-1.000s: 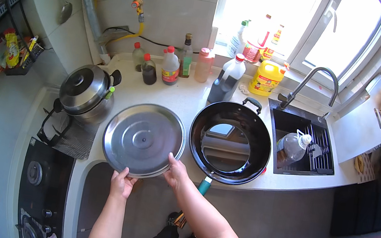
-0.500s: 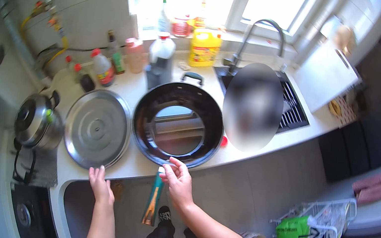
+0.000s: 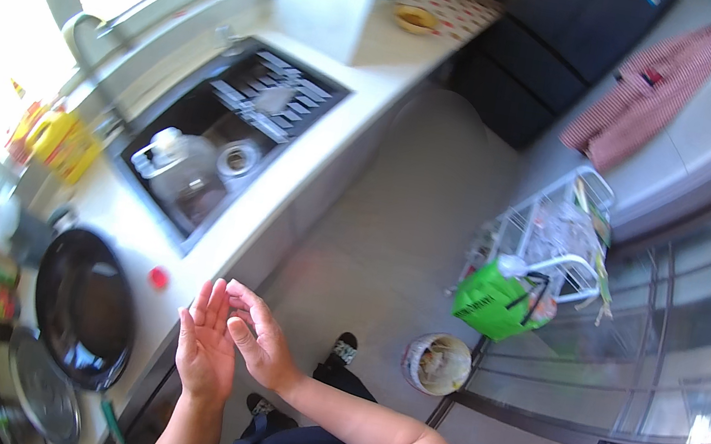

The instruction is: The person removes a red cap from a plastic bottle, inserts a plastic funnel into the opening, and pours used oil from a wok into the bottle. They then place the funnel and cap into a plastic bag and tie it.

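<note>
My left hand (image 3: 208, 353) is open with the palm turned up and fingers stretched, just off the counter's front edge. Close beside it, my right hand (image 3: 262, 343) has its fingers slightly curved and apart. The fingers of both hands nearly meet or touch; nothing shows in either. Left of them, a black wok (image 3: 82, 308) stands on the white counter (image 3: 257, 205), with a round metal lid (image 3: 46, 387) beyond it at the lower left. A small red cap (image 3: 158, 277) lies on the counter between the wok and my hands.
A dark sink (image 3: 220, 119) holds a clear plastic jug (image 3: 184, 179) and a slotted rack. A yellow jug (image 3: 67, 146) stands by the window. On the floor are a waste bucket (image 3: 436, 367) and a white wire cart (image 3: 575, 270) with a green bag (image 3: 492, 303). A checked cloth (image 3: 654, 93) hangs at right.
My view has swung to the right, so the wok and lid now sit at the lower left. My hands, apart before, have come together, the left turned palm up.
</note>
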Available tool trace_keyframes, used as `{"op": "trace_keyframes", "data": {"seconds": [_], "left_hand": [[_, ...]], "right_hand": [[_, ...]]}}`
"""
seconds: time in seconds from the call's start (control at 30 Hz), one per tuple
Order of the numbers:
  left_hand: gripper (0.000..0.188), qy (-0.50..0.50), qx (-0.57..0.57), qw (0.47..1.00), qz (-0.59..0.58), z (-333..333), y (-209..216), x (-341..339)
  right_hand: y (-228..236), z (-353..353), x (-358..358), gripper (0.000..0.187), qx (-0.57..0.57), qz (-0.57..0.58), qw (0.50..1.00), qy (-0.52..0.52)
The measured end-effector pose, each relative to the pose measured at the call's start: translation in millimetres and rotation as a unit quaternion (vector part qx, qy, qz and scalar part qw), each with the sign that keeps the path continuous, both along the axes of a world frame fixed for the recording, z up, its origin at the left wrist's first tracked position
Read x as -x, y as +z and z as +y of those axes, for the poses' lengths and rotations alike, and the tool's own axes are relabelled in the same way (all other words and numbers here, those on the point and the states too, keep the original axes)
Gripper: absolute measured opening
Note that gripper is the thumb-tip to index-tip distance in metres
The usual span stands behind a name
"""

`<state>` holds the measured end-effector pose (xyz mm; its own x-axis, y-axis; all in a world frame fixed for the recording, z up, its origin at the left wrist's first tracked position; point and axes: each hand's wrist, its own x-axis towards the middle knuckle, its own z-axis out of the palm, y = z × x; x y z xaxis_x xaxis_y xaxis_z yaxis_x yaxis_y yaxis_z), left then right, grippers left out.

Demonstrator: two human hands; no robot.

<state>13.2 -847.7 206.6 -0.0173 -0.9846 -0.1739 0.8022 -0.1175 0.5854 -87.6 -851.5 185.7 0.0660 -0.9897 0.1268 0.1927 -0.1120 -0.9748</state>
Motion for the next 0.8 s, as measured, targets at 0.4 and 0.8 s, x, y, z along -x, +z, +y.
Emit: {"op": "trace_keyframes", "data": {"seconds": [0.4,0.8], "left_hand": [[0.057,-0.363,-0.079,0.926,-0.065,-176.4,-72.9,327.8],[0.068,-0.608,-0.143,0.763,-0.166,-338.1,-301.3,573.3]], "right_hand": [[-70.3,-124.3,304.9,0.027,-0.088,0.050,0.922,-0.373],[-314.5,-235.9,561.2,0.022,-0.300,-0.125,0.774,-0.544]]}}
